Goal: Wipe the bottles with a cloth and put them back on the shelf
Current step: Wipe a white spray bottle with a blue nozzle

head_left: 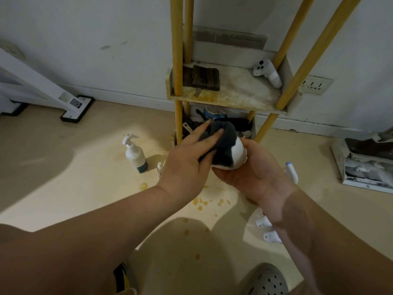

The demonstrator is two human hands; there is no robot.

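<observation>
Looking down through the head camera, I see both of my hands meeting in front of the low shelf with yellow wooden poles (234,96). My right hand (255,173) lies palm up and cups a rounded white bottle (239,155) from below, its fingers curled round the far side. A dark grey cloth (225,141) is draped over the top and left of that bottle, so only its right flank and lower edge show. My left hand (187,165) comes in from the left and rests on the cloth, fingers stretched nearly straight and pressing the fabric against the bottle; the thumb is hidden beneath, so I cannot tell whether it pinches. The bottle sits between the two hands, in the air above the beige floor and just in front of the shelf's cluttered bottom tier.

On the stained middle tier lie a dark folded rag (205,78) at the left and a white handheld controller (268,73) at the right. On the floor left of my hands stands a white spray bottle with a dark green base (135,154), with a small clear bottle (160,167) just beside it. A white tube with a blue tip (292,173) shows right of my right wrist. Yellow spots (202,201) dot the floor under my arms.
</observation>
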